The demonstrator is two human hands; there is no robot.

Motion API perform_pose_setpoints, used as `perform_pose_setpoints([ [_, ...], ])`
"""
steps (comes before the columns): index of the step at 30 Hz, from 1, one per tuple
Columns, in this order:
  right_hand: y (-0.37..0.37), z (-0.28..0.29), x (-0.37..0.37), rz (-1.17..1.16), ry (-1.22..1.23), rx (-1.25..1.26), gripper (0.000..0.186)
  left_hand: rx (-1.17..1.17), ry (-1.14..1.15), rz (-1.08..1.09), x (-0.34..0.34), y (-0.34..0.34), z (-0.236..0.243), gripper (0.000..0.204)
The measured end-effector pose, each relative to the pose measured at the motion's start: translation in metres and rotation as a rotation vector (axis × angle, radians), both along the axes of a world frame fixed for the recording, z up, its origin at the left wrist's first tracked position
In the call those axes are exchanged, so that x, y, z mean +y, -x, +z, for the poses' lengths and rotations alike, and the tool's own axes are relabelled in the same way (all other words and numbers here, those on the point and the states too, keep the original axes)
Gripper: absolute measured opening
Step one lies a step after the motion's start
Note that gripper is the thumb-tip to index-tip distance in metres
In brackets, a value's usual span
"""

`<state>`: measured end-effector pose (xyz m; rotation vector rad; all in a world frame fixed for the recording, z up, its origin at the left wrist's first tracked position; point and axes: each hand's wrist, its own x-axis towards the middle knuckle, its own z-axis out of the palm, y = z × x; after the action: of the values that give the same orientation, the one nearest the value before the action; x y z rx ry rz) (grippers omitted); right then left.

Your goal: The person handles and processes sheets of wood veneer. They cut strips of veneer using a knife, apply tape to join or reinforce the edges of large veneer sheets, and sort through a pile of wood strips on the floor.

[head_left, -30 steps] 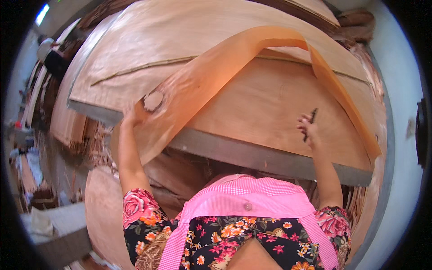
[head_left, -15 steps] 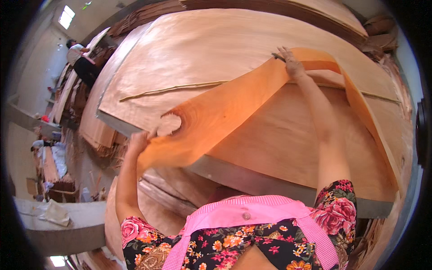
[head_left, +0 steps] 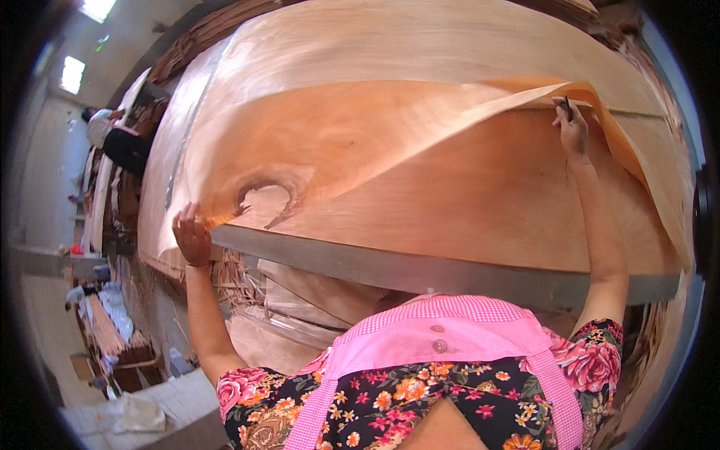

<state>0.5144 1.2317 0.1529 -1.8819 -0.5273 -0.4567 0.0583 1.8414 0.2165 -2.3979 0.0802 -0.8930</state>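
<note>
A thin orange-tan veneer sheet [head_left: 375, 127] lies spread diagonally over paler sheets [head_left: 390, 37], its right part lifted in a curling fold. A ragged hole with dark rims shows near its left end, paler wood visible through it. My left hand [head_left: 193, 236] has its fingers curled on the sheet's near-left corner. Under the raised fold at the right, my right hand [head_left: 571, 131] is closed round a small dark tool [head_left: 568, 109], too small to identify. A grey bench edge [head_left: 420, 266] runs along the near side, below both hands.
Another person [head_left: 120, 139] stands at stacked sheets at far left. Lower left are a cart of wood and bags [head_left: 109, 322] and a pale ledge [head_left: 105, 420]. Torn veneer scraps [head_left: 232, 277] hang below the bench. A wall [head_left: 667, 90] curves along the right.
The sheet has spread toward the far side and left, covering much of the thin stick seen earlier. My right hand has moved up, then rightward. My left hand has shifted slightly left.
</note>
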Motion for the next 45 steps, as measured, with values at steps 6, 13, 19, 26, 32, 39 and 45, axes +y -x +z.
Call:
perform_pose_setpoints([
  [6,0.092,-0.015,0.079,-0.119,0.162,0.25,0.018,1.223,0.414,0.543,0.143,0.013,-0.085,0.03],
  [13,0.08,-0.022,0.19,-0.061,0.475,0.016,0.021,0.424,0.724,0.072,0.158,-0.143,-0.107,0.029],
  [19,0.031,-0.013,0.213,-0.27,0.871,0.018,0.068,0.574,0.699,0.231,0.116,-0.259,-0.112,0.045],
  [26,-0.003,-0.016,0.152,-0.681,1.19,0.271,0.019,0.598,0.513,0.373,0.132,-0.301,-0.111,0.036],
  [32,0.009,-0.002,0.113,-0.333,0.512,0.357,0.021,0.628,0.434,0.655,0.187,-0.292,-0.084,0.019],
  [39,0.049,0.073,0.077,-0.227,0.29,0.122,0.027,-0.087,0.46,0.04,0.214,-0.177,-0.005,0.014],
  [45,0.199,0.047,0.049,0.006,0.423,0.081,0.022,-0.046,0.493,-0.013,0.188,-0.01,-0.065,0.022],
])
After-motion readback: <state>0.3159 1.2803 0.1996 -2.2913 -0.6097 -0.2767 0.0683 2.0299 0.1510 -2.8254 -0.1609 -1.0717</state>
